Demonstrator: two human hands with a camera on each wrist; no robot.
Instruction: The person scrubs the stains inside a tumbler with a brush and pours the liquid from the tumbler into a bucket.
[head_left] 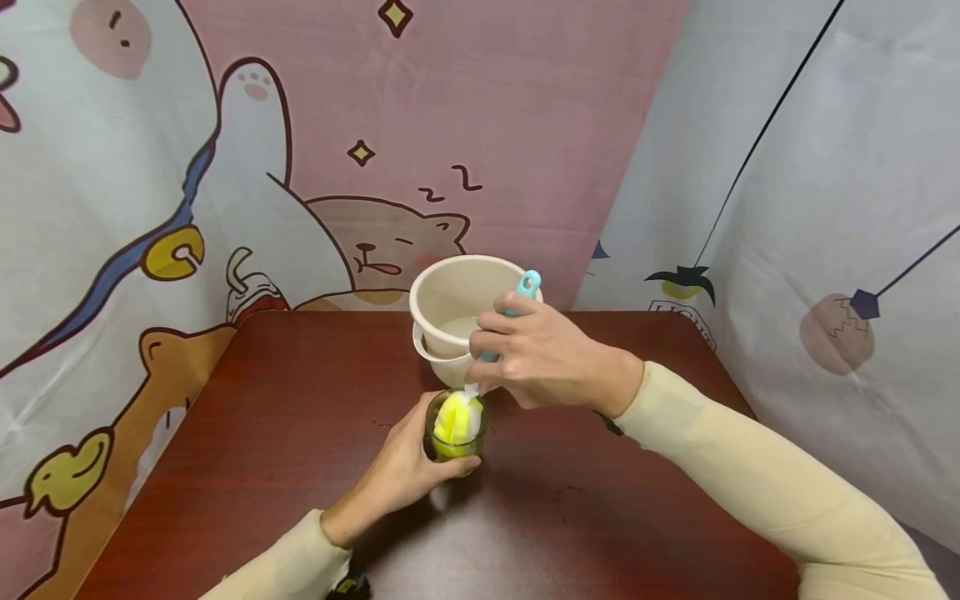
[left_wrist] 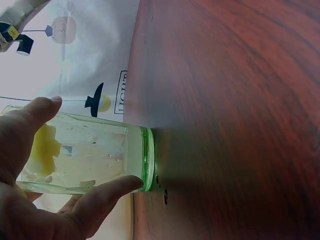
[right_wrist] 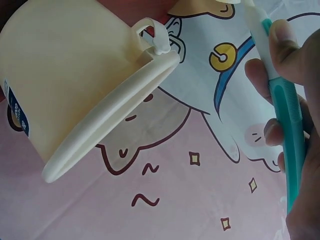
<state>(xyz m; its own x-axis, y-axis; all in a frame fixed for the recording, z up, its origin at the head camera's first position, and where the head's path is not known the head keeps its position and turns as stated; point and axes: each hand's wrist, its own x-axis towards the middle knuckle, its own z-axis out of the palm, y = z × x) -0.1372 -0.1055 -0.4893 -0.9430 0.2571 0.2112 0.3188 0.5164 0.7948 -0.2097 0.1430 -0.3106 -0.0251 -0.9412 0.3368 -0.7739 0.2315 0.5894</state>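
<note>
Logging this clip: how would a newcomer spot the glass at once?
On the reddish brown table, find the cream bucket. Nearer the camera wearer, the left hand grips the glass: transparent green, unlike the opaque bucket, with a yellow sponge head inside.

the left hand [head_left: 411, 460] curves low while the right hand [head_left: 542, 354] (curled too) grips above it.

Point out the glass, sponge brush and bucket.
Glass [left_wrist: 100, 152], left wrist view: on its side wall.
Sponge brush [right_wrist: 288, 107], right wrist view: on its teal handle.
Bucket [head_left: 453, 292], head view: on its inner wall.

Booth-like nook, cartoon-print cloth walls [head_left: 540, 125]
</note>
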